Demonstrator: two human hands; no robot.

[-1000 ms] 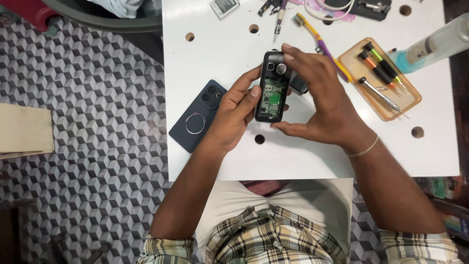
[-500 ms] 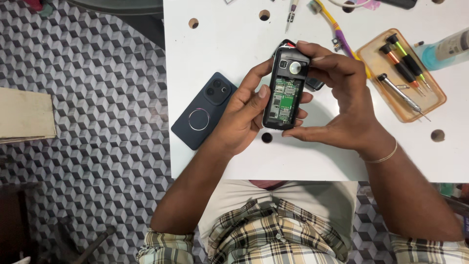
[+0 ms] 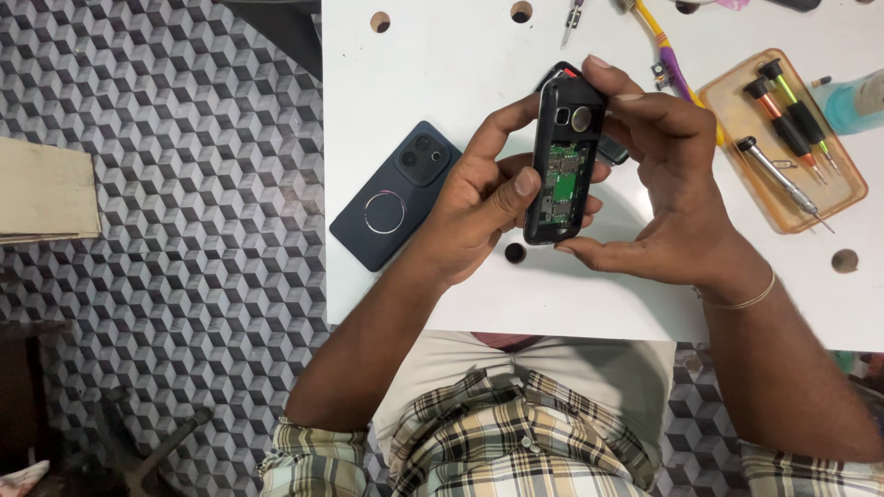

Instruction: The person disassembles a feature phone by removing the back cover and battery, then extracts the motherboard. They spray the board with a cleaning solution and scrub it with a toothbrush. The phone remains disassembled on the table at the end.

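Note:
A small black phone (image 3: 564,158) with its back off shows a green circuit board. Both hands hold it upright above the white table (image 3: 442,74). My left hand (image 3: 479,207) grips its left side, thumb pressed on the lower left edge. My right hand (image 3: 668,184) cups its right side, with fingertips on the top end and thumb under the bottom end. Another dark part with a red edge (image 3: 564,71) peeks out behind the phone's top.
A dark blue smartphone (image 3: 396,193) lies face down left of my hands. An orange tray (image 3: 833,198) at the right holds several screwdrivers. A yellow and purple tool (image 3: 665,51) and tweezers (image 3: 572,18) lie at the back. A pale blue bottle (image 3: 856,99) sits at the far right edge.
The view has shifted, so everything sits a little lower and to the right in the frame. Both hands keep their grip on the open phone, which has tilted slightly.

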